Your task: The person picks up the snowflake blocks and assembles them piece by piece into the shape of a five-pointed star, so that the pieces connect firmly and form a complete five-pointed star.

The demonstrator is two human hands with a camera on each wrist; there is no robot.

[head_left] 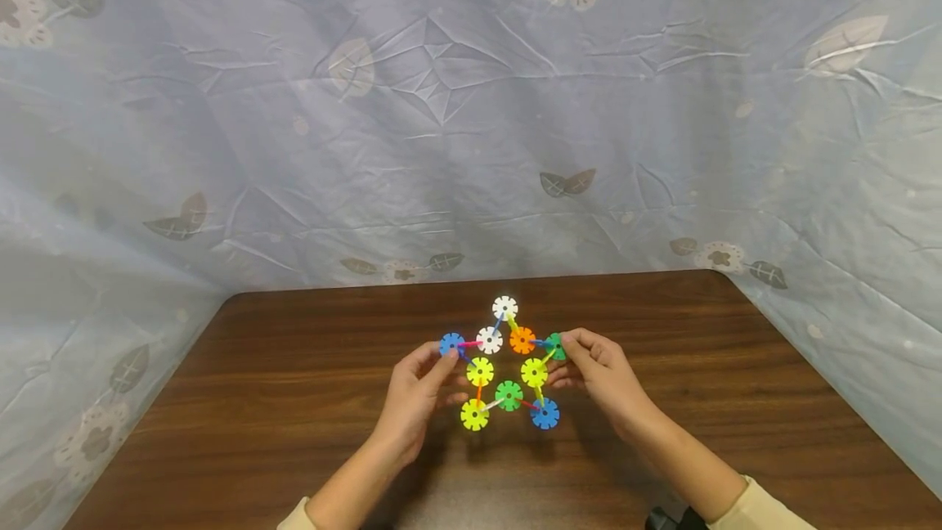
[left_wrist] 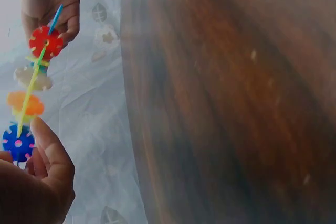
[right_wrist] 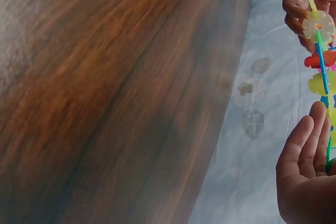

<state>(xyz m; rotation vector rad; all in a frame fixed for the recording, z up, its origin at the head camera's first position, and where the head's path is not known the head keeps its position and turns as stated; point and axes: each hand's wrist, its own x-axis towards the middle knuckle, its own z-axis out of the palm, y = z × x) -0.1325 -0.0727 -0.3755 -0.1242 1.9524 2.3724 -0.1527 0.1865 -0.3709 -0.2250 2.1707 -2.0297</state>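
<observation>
Both hands hold up a star-shaped frame of slotted plastic discs (head_left: 481,363), raised over the table with its shadow below. Its discs are white, orange, yellow, green and blue, and other discs set edge-on link them. My left hand (head_left: 416,395) pinches the blue disc (head_left: 452,339) at the left point, with the thumb on its front. On the right, my right hand (head_left: 605,375) pinches the dark green disc (head_left: 557,351). A white disc (head_left: 504,299) tops the star. Seen edge-on in the left wrist view, the frame shows a red disc (left_wrist: 40,39) near the far hand.
The dark wood table (head_left: 294,399) lies under both hands. A pale floral curtain (head_left: 441,211) hangs behind the table and along both sides. A small black object (head_left: 660,520) shows beside the right sleeve (head_left: 758,509) at the bottom edge.
</observation>
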